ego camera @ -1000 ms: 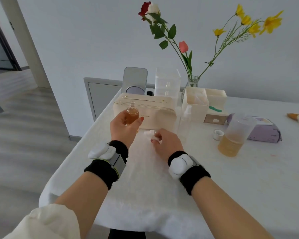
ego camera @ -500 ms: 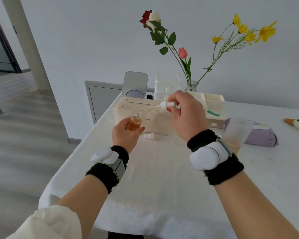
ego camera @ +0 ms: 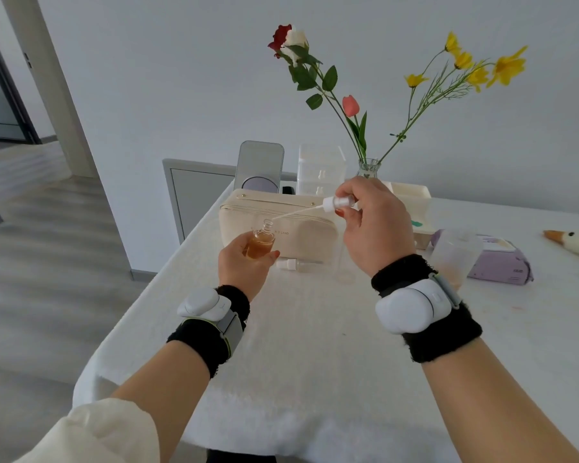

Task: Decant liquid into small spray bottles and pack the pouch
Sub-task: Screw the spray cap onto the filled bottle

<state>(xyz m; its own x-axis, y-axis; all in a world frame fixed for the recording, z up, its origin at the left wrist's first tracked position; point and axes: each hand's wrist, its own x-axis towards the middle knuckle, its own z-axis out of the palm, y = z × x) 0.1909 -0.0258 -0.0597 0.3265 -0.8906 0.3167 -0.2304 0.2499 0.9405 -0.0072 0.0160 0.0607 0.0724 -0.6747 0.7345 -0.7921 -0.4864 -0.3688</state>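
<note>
The left hand [ego camera: 244, 265] is holding a small glass bottle [ego camera: 260, 243] upright just above the bench [ego camera: 315, 345], in front of the cream pouch [ego camera: 298, 242]. Its grip is curling round the lower body of the bottle, which is carrying amber liquid to well past halfway and is standing with its neck uncapped.

The right hand [ego camera: 371, 225] is hanging higher and off to the right, its grip pinching a white spray pump [ego camera: 335, 203] between thumb and fingers. The pump's thin dip tube [ego camera: 295, 213] is slanting down and to the left, its tip reaching the bottle's mouth; I cannot tell whether it is inside the neck.

A second pump [ego camera: 293, 264] is lying on its side on the bench, just in front of the pouch and close to the left thumb. The pouch is sitting zipped shut.

Behind the right wrist, a clear measuring cup [ego camera: 455, 259] with some amber liquid at its bottom is standing beside a lilac pack of wipes [ego camera: 502, 262]. A glass vase [ego camera: 368, 168] of flowers is standing behind the pouch.
</note>
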